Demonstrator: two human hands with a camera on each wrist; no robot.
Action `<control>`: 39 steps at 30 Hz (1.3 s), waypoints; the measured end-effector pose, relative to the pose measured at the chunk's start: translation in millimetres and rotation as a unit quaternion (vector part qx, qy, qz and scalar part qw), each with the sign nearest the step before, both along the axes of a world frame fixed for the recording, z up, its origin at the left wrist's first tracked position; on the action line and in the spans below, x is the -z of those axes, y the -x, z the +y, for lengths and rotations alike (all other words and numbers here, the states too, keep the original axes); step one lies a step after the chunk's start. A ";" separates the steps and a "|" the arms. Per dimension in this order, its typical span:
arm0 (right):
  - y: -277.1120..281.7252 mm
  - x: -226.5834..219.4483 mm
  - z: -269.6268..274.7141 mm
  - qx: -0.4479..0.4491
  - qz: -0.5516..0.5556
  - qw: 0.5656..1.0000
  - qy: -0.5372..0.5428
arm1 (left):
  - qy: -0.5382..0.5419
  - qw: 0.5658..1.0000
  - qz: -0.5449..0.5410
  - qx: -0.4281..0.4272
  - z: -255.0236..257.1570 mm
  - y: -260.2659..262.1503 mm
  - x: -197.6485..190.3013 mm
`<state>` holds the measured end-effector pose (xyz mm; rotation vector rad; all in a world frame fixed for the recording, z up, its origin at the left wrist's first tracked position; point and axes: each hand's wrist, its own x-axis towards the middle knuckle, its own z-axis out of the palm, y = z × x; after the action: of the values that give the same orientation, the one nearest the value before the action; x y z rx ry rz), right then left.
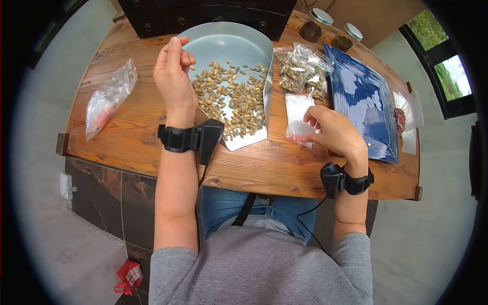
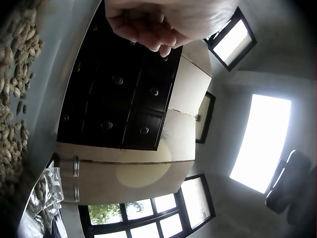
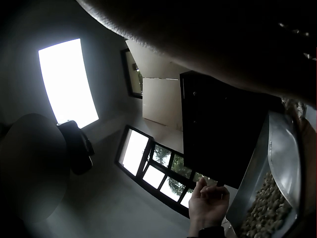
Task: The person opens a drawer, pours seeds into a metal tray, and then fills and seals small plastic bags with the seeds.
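Observation:
A metal scoop-shaped pan on the wooden table holds many brown, oval seed-like pieces. My left hand is raised over the pan's left side, its fingers loosely curled; in the left wrist view the hand shows nothing between its fingertips. Low over a small clear zip bag with a red strip is my right hand. Its thumb and bent fingers are apart, close to the bag's right edge. Dark shadow covers most of the right hand in its own wrist view.
Filled clear bags lie right of the pan, beside a blue rectangular tray. A bag of reddish pieces sits farther right. Another clear plastic bag lies left. Two lidded jars and a dark drawer cabinet stand behind.

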<state>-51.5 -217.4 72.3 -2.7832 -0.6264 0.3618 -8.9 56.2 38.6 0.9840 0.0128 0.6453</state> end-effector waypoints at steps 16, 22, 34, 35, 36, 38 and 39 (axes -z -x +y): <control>-1.9 7.0 -10.8 -0.019 -0.016 0.999 -0.020 | -0.044 0.999 -0.004 0.030 -1.2 1.3 4.1; -1.5 -3.0 -13.1 -0.011 -0.025 0.998 -0.056 | -0.045 0.999 0.002 0.030 -2.7 1.2 2.6; -6.6 -27.0 2.5 0.074 -0.109 0.979 -0.157 | -0.110 0.984 -0.013 0.137 -10.2 8.0 -2.9; -8.2 -29.1 7.6 0.073 -0.110 0.978 -0.162 | -0.130 0.969 -0.019 0.207 -11.7 11.8 -4.9; -9.2 -32.0 15.4 0.074 -0.117 0.970 -0.199 | -0.156 0.956 -0.013 0.247 -13.1 16.3 -8.5; -10.5 -36.4 35.4 0.074 -0.106 0.956 -0.265 | -0.193 0.940 -0.001 0.282 -16.4 19.3 -11.5; -12.7 -34.4 45.2 0.073 -0.108 0.953 -0.273 | -0.222 0.922 0.012 0.317 -18.8 20.7 -13.5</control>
<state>-38.8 -172.2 106.8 -2.3235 -0.4726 -0.1356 -29.6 37.4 52.2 1.3457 -0.4341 0.0289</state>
